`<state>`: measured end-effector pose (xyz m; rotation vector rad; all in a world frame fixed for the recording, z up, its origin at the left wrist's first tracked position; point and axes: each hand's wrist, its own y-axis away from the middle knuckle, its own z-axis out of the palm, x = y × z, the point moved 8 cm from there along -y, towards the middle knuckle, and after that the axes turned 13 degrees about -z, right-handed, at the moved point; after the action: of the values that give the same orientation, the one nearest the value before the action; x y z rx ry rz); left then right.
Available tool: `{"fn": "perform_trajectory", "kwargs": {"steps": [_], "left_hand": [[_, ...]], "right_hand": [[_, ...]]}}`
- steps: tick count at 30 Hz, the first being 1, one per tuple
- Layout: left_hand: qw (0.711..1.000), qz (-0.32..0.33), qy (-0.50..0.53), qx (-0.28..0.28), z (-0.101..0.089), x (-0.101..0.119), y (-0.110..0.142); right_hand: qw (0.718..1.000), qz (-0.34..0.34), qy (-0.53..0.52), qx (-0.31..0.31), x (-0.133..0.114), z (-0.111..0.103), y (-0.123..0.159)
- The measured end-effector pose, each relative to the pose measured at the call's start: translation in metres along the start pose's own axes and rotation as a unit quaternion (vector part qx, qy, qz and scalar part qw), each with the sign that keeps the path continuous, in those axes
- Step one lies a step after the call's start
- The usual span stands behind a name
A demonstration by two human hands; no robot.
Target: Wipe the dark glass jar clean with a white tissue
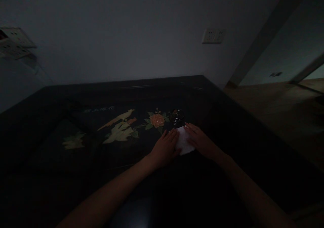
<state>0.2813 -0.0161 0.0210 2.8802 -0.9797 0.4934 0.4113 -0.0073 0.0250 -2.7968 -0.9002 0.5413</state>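
A small white sheet (184, 143), paper or thin cloth, lies on a dark glossy table (141, 96). My left hand (166, 145) rests flat along its left edge, fingers stretched out and pointing away from me. On the right side, my right hand (198, 138) lies across the sheet with its fingers extended. Both hands are open and press on the sheet rather than grip it. Just beyond the fingertips sits a dark shiny object with rings and a coiled part (177, 116); the dim light hides its exact kind.
The tabletop carries a picture of a pink flower (157, 120) and pale birds (120, 130). A pale wall (126, 35) stands behind the table, with a wall socket (213, 36) on it. More sockets (16, 39) are at the far left. Wooden floor (273, 103) shows on the right.
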Motion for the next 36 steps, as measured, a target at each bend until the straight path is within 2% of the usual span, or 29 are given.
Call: {"fn": "perform_trajectory", "kwargs": {"steps": [2, 5, 11, 19, 28, 36], "left_hand": [[1.000, 0.007, -0.008, -0.010, 0.000, -0.002, 0.000], [1.000, 0.023, -0.012, -0.004, -0.002, -0.005, -0.001], [0.999, 0.038, -0.021, 0.015, -0.003, -0.006, -0.002], [0.999, -0.003, -0.021, 0.025, -0.003, 0.002, -0.001], [1.000, -0.012, -0.013, -0.013, -0.004, -0.001, -0.004], [0.999, 0.003, -0.051, -0.002, 0.004, -0.005, -0.006]], "right_hand": [[0.999, 0.006, 0.024, -0.048, 0.002, 0.013, 0.003], [0.996, 0.004, 0.062, -0.068, 0.003, 0.019, 0.009], [0.993, 0.017, 0.090, -0.073, 0.000, 0.017, 0.013], [0.989, 0.051, 0.100, -0.094, 0.003, 0.017, 0.016], [0.986, 0.060, 0.092, -0.125, 0.012, 0.009, 0.017], [0.982, 0.079, 0.078, -0.151, 0.024, 0.010, 0.015]]}}
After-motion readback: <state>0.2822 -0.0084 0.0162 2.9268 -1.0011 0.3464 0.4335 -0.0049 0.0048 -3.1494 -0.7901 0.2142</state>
